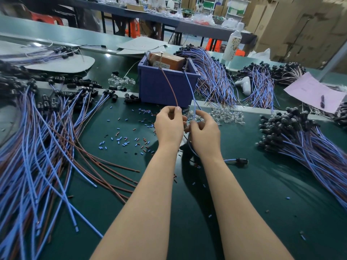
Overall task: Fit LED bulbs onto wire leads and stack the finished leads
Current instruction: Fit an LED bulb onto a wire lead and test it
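Head view: I see the left hand (170,126) pinching a brown wire (171,87) and the right hand (203,132) gripping a blue wire (191,91). The hands are close together over the worktop (244,184), with loose bulbs (227,115) just beyond.

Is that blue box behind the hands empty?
No, the blue box has a brown package sitting inside it, showing above the rim.

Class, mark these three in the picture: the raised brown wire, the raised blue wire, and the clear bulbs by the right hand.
brown wire (171,86), head view, mid-length of the strand.
blue wire (190,85), head view, mid-length of the strand.
clear bulbs (228,115), head view, middle of the pile.
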`<state>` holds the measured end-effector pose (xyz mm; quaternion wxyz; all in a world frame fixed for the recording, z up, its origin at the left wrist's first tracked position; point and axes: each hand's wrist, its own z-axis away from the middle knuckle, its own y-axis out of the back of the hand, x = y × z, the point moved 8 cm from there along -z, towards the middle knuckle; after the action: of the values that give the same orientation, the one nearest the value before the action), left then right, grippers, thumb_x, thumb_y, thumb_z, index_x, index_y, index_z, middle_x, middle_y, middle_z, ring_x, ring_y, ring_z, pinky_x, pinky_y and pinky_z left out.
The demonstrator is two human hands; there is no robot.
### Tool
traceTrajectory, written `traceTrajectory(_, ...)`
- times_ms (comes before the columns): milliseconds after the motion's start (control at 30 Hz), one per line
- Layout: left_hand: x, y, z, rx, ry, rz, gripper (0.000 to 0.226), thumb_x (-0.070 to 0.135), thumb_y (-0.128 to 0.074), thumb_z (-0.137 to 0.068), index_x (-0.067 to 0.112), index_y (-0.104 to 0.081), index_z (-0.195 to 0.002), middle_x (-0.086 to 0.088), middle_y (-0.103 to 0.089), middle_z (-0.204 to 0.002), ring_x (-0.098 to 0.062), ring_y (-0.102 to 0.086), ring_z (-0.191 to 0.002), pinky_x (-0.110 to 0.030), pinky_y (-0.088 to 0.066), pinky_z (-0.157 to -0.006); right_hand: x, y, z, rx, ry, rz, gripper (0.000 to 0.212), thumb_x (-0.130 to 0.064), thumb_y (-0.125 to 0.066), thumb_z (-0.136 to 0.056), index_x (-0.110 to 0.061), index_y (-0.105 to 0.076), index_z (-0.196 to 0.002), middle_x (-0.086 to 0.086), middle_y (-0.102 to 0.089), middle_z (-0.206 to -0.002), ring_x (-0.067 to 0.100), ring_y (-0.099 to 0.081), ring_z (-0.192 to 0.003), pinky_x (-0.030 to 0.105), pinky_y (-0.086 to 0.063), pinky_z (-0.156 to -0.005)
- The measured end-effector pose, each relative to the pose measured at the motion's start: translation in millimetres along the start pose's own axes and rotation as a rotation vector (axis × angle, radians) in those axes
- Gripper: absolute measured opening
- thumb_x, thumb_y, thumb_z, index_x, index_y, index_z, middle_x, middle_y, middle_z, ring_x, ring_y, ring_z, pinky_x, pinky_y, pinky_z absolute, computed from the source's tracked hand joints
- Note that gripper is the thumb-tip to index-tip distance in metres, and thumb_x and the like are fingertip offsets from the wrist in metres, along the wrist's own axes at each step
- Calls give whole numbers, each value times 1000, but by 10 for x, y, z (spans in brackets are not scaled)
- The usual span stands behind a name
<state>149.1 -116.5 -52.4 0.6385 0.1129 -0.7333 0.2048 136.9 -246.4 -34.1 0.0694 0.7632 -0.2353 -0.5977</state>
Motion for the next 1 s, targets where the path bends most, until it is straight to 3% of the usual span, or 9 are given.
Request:
traceTrajectory(233,38,-1,18,-11,-13,-16,21,15,-50,-95,21,-56,-76,3,-61,-64,-10,-57,-56,-36,-54,-73,16,5,2,28,-34,-66,35,-7,-48,-90,-18,-56,-122,3,-66,-72,18,-57,-63,33,-51,-72)
traceTrajectory(400,58,-5,32,-10,-20,-24,23,14,-51,-95,21,-56,-74,4,-61,-62,-12,-57,-56,-40,-55,-77,15,22,5,56,-36,-101,35,-7,-48,-90,-16,-55,-123,13,-69,-79,21,-56,-64,39,-52,-75)
traceTrajectory(600,58,-9,33,-14,-20,-24,22,15,-51,-95,21,-56,-74,5,-61,-62,-11,-57,-56,-38,-54,-75,-24,66,16,95,-14,-121,29,-7,-47,-90,-29,-52,-108,18,-68,-79,19,-52,-60,39,-51,-73)
traceTrajectory(767,47,-11,25,-12,-21,-27,21,16,-51,-95,21,-56,-75,4,-61,-63,-9,-57,-54,-32,-52,-70,-8,100,5,135,-27,-128,33,-8,-47,-92,-17,-57,-122,15,-69,-82,19,-55,-66,40,-51,-78)
traceTrajectory(1000,34,-11,23,-8,-14,-17,15,16,-51,-95,15,-57,-81,3,-61,-63,-8,-56,-54,-29,-51,-66,7,139,7,175,-31,-154,33,-9,-47,-92,-17,-58,-121,0,-64,-66,9,-54,-61,29,-47,-75)
